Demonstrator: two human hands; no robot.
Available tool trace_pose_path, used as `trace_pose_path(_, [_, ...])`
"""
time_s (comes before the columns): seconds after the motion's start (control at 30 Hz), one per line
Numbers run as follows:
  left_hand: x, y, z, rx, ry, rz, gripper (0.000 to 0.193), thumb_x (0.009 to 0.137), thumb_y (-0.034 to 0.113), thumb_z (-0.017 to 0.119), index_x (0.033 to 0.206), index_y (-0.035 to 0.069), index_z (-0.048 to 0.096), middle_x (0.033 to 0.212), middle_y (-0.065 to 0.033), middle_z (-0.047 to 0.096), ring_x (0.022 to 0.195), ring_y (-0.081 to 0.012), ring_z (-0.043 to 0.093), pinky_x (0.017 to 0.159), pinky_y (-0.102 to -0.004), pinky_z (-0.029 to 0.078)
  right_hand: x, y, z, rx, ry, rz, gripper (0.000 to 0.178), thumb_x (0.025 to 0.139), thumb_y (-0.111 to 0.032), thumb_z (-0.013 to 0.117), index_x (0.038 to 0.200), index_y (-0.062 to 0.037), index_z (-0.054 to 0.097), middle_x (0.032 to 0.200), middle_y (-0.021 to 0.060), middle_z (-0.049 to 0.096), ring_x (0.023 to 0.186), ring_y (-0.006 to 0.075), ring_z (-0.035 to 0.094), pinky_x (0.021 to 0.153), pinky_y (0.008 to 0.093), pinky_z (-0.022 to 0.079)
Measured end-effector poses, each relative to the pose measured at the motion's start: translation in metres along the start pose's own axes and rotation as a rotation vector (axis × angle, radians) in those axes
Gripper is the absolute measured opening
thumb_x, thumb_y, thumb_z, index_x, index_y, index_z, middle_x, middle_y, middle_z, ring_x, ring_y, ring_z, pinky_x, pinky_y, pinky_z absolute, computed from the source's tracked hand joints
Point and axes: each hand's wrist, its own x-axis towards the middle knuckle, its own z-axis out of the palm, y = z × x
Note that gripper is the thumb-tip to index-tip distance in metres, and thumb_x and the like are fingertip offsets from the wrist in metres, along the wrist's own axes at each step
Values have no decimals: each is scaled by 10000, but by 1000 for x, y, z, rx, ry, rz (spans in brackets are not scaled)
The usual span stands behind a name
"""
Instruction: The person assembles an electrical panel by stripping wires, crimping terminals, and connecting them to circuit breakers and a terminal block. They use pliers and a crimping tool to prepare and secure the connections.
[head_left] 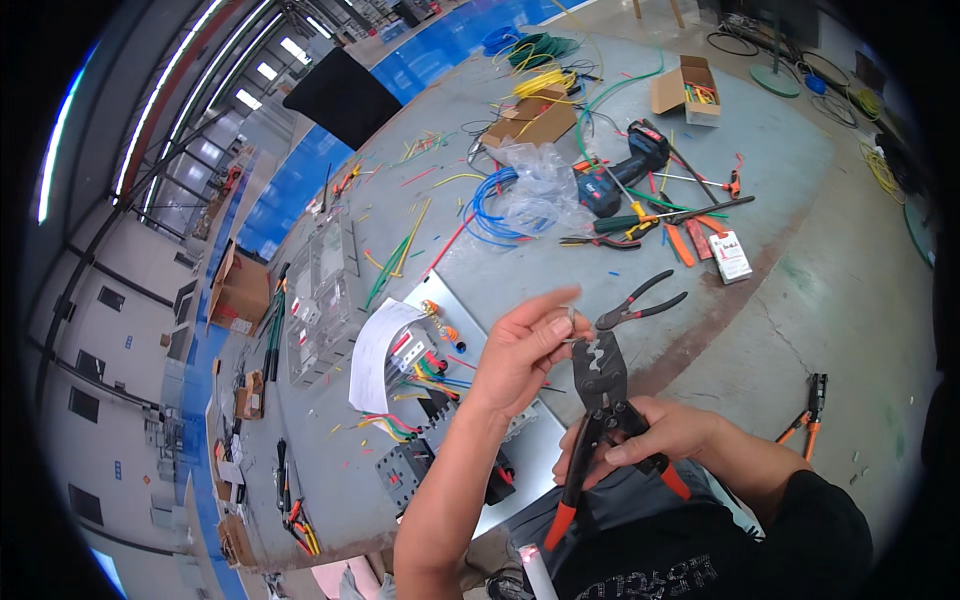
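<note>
My right hand is wrapped around the handles of a crimping tool, which has a black head and black grips with orange-red ends. The tool's head points away from me, its notched jaws at the far end. Just beyond and left of those jaws, my left hand pinches a small silver metal piece between thumb and fingers. The piece is too small to name surely. On the table right beyond the jaws lie cutting pliers with dark handles, spread apart.
A metal panel with breakers, coloured wires and a paper sheet sits left of my hands. Farther off lie a cordless drill, a blue wire coil, screwdrivers and cardboard boxes. A clear-lidded enclosure stands left.
</note>
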Motion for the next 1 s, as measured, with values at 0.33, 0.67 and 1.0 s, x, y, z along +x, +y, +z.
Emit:
trace_pose_path(0.33, [-71,1,8,-182,-15,204,162,988,92,708,1127,36,646,1147,-139,694,1016,-180,677,850,-286,549,24,7,20,-31,-173,85,526,1017,-114,666,1479,52,477,1437,217,594,1376,312,565,1159,465,475])
trace_pose_path(0.67, [-106,-29,9,-354,87,315,131,996,47,678,1107,17,616,1012,-94,730,925,-159,714,843,-311,585,44,20,38,37,-200,145,541,989,-130,678,1443,95,490,1411,287,601,1347,377,590,1150,480,475])
trace_pose_path(1.0, [-118,-32,-8,-196,79,452,148,985,-29,630,1132,-37,652,1095,-136,744,999,-169,704,915,-329,555,55,40,39,257,-241,133,540,1008,-86,661,1477,88,456,1413,264,604,1378,387,565,1155,541,468])
